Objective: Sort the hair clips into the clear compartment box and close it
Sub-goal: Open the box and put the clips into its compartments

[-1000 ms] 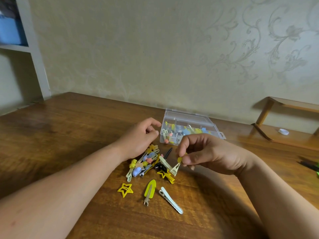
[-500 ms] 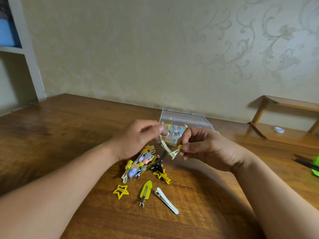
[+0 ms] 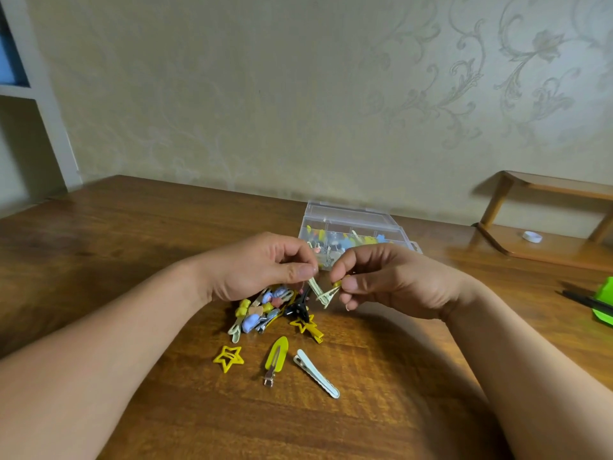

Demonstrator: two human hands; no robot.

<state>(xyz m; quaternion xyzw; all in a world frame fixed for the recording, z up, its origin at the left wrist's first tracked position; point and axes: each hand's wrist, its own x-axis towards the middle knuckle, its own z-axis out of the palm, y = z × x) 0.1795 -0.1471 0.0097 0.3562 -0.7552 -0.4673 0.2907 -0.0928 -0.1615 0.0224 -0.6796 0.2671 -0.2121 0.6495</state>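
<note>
The left hand [image 3: 262,267] and the right hand [image 3: 391,280], fingers curled, each pinch one end of a pale green clip [image 3: 320,292] above mid-tabletop [image 3: 99,247]. A pile of clips [image 3: 265,308] lies beneath them. A yellow star clip [image 3: 228,357], a yellow clip [image 3: 276,358] and a pale clip [image 3: 316,373] lie toward the near edge. The clear compartment box [image 3: 351,220] sits behind the hands, near the far edge. A wooden rack [image 3: 547,220] stands at the far right, against the patterned wallpaper [image 3: 331,94].

A white roll [image 3: 532,236] sits on a wooden rack [image 3: 564,255], green object [image 3: 605,303] nearby
</note>
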